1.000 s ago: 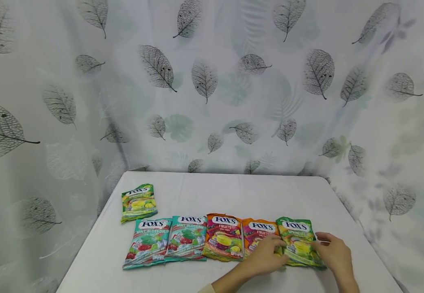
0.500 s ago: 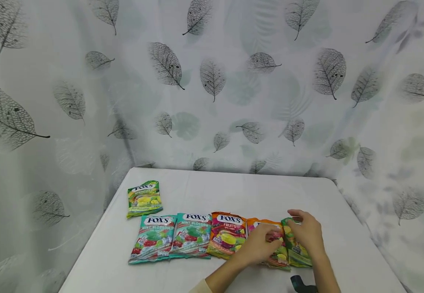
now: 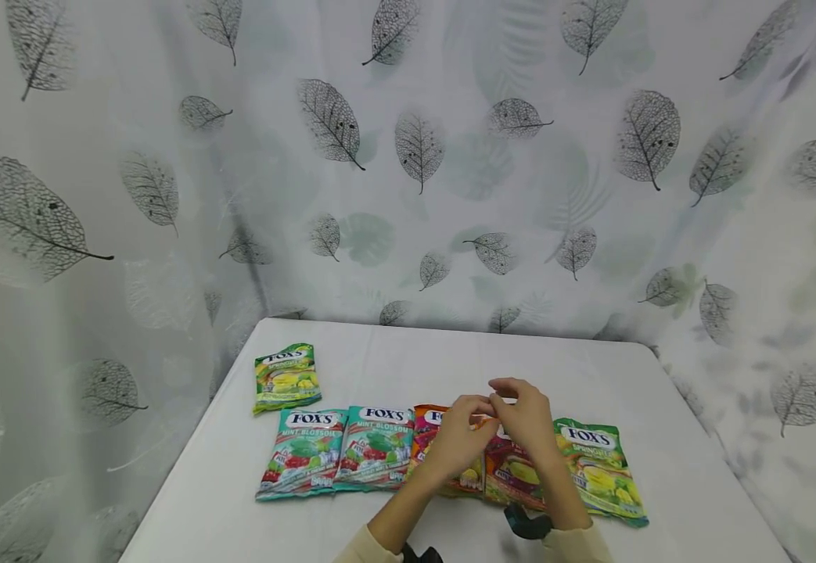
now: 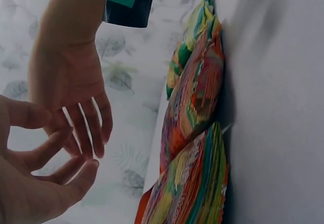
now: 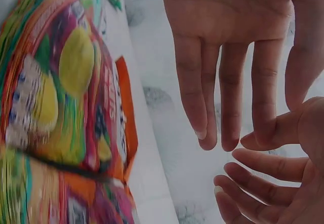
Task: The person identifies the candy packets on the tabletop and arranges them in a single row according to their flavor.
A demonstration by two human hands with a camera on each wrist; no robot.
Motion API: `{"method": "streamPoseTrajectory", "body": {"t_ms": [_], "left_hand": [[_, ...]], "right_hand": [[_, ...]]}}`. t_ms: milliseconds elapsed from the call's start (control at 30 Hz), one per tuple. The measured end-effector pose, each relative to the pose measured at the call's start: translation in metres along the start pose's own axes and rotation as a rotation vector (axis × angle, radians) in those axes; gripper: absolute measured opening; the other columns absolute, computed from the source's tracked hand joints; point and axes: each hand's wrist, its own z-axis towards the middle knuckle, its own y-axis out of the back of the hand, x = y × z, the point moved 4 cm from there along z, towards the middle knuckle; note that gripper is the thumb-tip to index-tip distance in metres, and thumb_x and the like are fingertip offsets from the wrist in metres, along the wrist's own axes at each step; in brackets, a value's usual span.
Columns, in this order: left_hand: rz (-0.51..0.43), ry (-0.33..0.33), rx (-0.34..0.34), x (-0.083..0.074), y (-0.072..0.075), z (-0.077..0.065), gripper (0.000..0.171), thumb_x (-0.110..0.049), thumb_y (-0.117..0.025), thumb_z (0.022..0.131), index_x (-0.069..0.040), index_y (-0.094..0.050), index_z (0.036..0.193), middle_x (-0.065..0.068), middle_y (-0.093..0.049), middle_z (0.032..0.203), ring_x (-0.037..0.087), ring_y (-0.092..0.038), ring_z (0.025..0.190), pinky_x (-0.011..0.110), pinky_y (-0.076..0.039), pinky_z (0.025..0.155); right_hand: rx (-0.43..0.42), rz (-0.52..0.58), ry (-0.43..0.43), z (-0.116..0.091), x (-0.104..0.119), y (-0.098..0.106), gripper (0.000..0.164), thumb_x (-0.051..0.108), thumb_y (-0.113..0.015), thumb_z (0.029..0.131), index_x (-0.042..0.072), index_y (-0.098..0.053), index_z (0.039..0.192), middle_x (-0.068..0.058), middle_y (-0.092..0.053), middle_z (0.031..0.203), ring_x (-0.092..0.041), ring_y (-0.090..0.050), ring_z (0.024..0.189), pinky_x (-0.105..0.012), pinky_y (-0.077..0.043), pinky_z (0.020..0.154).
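Observation:
Both hands hover close together above two orange-and-purple Fox's Fruits candy bags. My left hand (image 3: 460, 434) has loosely bent, spread fingers and holds nothing. My right hand (image 3: 526, 414) faces it in a similar pose, also holding nothing. Their fingertips overlap in the head view; whether they touch I cannot tell. Partly hidden behind the left hand is one Fruits bag (image 3: 469, 478); the other Fruits bag (image 3: 513, 473) is partly behind the right arm. To the right lies a green-and-yellow Fox's bag (image 3: 599, 469). In the right wrist view, the left hand (image 5: 228, 21) is above the right hand (image 5: 283, 178).
Two teal Mint Blossom bags (image 3: 303, 453) (image 3: 377, 450) continue the row leftward on the white table (image 3: 408, 356). Another green-and-yellow bag (image 3: 286, 379) lies behind them at the back left. A leaf-patterned curtain (image 3: 408, 180) surrounds the table. Dark wrist mounts sit under both forearms.
Both hands have moved left from the right-hand green bag and its neighbour to above the Fruits bags. The right-hand green bag is uncovered. The head view has shifted slightly.

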Motion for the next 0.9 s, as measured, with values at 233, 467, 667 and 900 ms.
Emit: {"method": "streamPoseTrajectory", "body": {"t_ms": [233,467,667,900], "left_hand": [[-0.024,-0.023,-0.102,0.008,0.033,-0.001,0.017,-0.018,-0.063,0.102,-0.007,-0.072,0.111,0.009,-0.061,0.134,0.03,-0.062,0.122,0.048,-0.052,0.105],[0.027,-0.006,-0.145,0.028,0.063,-0.004,0.017,-0.019,-0.064,0.102,-0.005,-0.07,0.111,0.01,-0.061,0.133,0.031,-0.062,0.122,0.047,-0.052,0.105],[0.055,0.011,-0.176,0.044,0.097,-0.008,0.015,-0.019,-0.064,0.103,-0.006,-0.07,0.107,0.013,-0.062,0.131,0.035,-0.062,0.122,0.051,-0.051,0.105],[0.042,0.064,-0.235,0.059,0.129,-0.016,0.017,-0.015,-0.062,0.102,-0.003,-0.067,0.113,0.014,-0.061,0.131,0.036,-0.063,0.12,0.05,-0.052,0.104]], "right_hand": [[0.039,0.08,0.013,0.011,0.018,-0.031,0.025,0.012,-0.069,0.099,0.001,-0.075,0.12,-0.018,-0.076,0.113,-0.04,-0.074,0.101,-0.049,-0.062,0.08],[0.087,0.127,0.06,0.02,0.032,-0.067,0.022,0.012,-0.069,0.098,0.002,-0.076,0.117,-0.015,-0.077,0.108,-0.034,-0.076,0.096,-0.041,-0.063,0.071],[0.15,0.097,0.15,0.026,0.054,-0.099,0.02,0.009,-0.067,0.098,0.002,-0.077,0.113,-0.013,-0.078,0.104,-0.033,-0.075,0.094,-0.037,-0.06,0.066],[0.221,0.085,0.164,0.033,0.075,-0.134,0.019,0.009,-0.065,0.098,0.004,-0.078,0.111,-0.013,-0.078,0.104,-0.03,-0.074,0.094,-0.033,-0.057,0.066]]}}
